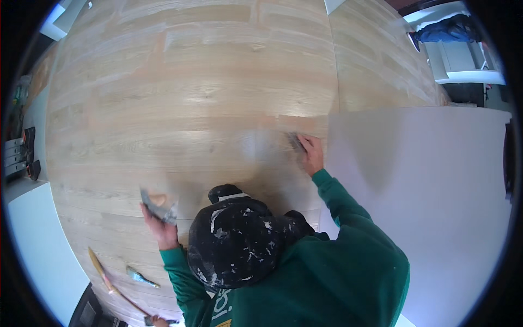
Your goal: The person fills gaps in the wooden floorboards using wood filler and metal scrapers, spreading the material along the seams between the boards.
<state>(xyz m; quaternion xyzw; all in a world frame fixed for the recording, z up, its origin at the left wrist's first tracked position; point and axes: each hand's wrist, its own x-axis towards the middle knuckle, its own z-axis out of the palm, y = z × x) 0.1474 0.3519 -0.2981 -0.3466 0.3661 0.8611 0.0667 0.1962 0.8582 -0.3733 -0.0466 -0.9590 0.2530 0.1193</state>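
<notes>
In the head view, the landmark is the pair of black trousers (231,240), splashed with white marks, at the lower middle. The left hand (162,231) is to the left of the trousers, its fingers closed around the near side of a wide scraper (147,199). On the scraper's grey face lies a patch of peach-coloured paste (158,199), a little blurred. The right hand (311,154) is ahead of the trousers and to their right, fingers closed on a small scraper (294,143), dark and also blurred. This one is at the floor (207,98); whether its edge touches the boards I cannot tell. The wood-patterned floor stretches ahead of the trousers and to both sides, with pale smears and peach-toned patches mostly well ahead of them. A green sweatshirt (348,267) covers both arms, its body just to the right of the trousers and behind them. Farther right of the trousers is a large white panel (425,218). To their left and slightly behind, a paintbrush (143,277) with a blue handle lies on the floor, with a long stick (103,275) beyond it. Well to the left of the trousers are dark shoes (34,170) beside metal steps (14,152)
</notes>
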